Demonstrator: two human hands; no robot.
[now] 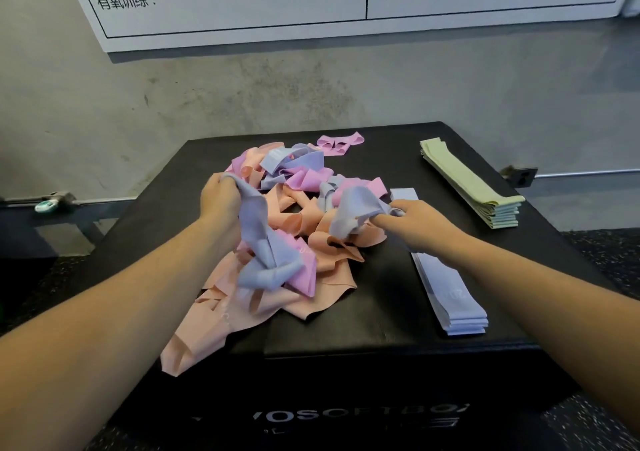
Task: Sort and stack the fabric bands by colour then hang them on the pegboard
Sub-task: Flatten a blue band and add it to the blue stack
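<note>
Out at nine o'clock, beyond the box, a small pale green object (47,205) sits on a low dark ledge against the grey wall. The black padded box (374,312) fills the middle of the view, pale lettering across its near face at six o'clock. Coming in from about eight o'clock, the left hand (220,197) is lifted over the left side of the heap, its fingers curled tight round one end of a lilac-blue band (258,239) that hangs twisted from the grip down onto the fabric below. Under and around it lies the tangled pile of bands (298,228), peach, pink and lilac-blue all mixed, with peach ones spilling over the box's near-left edge toward seven o'clock; a loose pink band (341,142) lies apart at twelve o'clock near the far edge. Right of centre, the right hand (412,222) reaches in from four o'clock and pinches a bunched lilac-blue piece (353,213) at the pile's right edge; I cannot tell whether it belongs to the same band. Beneath that wrist runs a neat flat stack of lilac-blue bands (450,294), toward five o'clock. Further right, at two o'clock, a squared stack of pale green bands (467,182) lies well apart. High at twelve o'clock, a whiteboard (242,7) with handwriting hangs on the wall.
</note>
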